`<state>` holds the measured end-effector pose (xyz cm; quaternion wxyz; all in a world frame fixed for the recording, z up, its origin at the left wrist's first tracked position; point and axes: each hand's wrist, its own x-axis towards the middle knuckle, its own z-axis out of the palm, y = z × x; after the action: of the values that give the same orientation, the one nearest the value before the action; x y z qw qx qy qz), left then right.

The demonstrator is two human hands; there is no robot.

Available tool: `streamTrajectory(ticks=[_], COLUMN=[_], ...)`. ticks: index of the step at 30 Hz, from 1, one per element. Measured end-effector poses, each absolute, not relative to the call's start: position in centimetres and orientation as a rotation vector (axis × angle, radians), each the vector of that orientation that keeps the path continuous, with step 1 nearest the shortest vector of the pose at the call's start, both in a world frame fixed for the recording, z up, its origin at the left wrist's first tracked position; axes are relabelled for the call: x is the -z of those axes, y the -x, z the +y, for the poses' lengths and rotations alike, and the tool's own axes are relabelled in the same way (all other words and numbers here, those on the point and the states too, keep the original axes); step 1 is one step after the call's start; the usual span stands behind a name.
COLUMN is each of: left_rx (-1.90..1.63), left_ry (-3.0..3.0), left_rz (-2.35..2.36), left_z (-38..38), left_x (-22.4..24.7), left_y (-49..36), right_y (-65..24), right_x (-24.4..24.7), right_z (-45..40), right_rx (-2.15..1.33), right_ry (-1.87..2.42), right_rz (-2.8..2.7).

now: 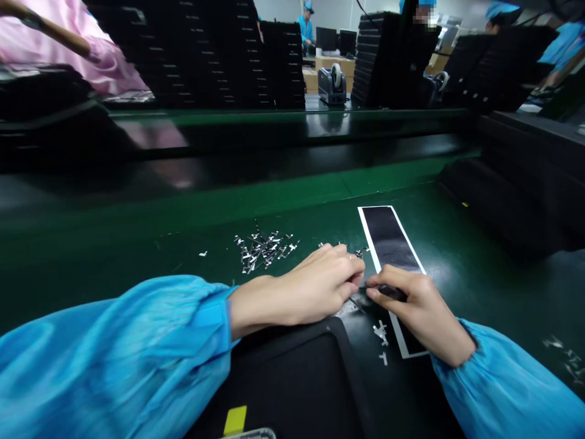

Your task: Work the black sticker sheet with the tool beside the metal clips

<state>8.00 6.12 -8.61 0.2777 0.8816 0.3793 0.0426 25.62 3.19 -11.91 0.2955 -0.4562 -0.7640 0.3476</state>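
Observation:
My right hand (411,300) is closed around a black thin-tipped tool (393,292), whose tip points left toward my other hand. Close beside that tip, my left hand (315,283) is pinched with its fingers curled down; what it holds, if anything, is hidden. Under my right hand lies a long black sheet with a white border (388,235). A heap of small silvery pieces (265,249) lies left of my hands, and a few more small pieces (381,332) lie just below them.
A black tray (292,378) with a yellow tab (236,421) is in front of me on the green table (192,213). Stacks of black trays (219,55) and a tape dispenser (332,84) stand behind the ledge. Other people work beyond.

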Motion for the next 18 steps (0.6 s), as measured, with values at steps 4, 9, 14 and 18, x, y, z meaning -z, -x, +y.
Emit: streamTrajectory(ticks=[4, 9, 14, 18], left_rx=[-0.226, -0.336, -0.439, -0.348], left_ry=[-2.265, -2.163, -2.822, -3.006], left_rz=[1.021, 0.942, 0.756, 0.523], left_z=[4.7, 1.0, -3.2, -4.6], left_x=[6.8, 7.1, 9.1, 10.0], left_y=[-8.6, -9.9, -10.9, -11.1], right_y=[-26.1, -28.3, -30.6, -31.3], right_x=[10.0, 8.0, 9.8, 10.9], right_z=[1.9, -1.6, -4.2, -3.7], right_rx=[-1.008, -1.243, -1.344, -1.265], right_ry=[1.187, 1.285, 1.541, 1.577], right_rz=[-1.962, -1.872, -2.041, -2.402])
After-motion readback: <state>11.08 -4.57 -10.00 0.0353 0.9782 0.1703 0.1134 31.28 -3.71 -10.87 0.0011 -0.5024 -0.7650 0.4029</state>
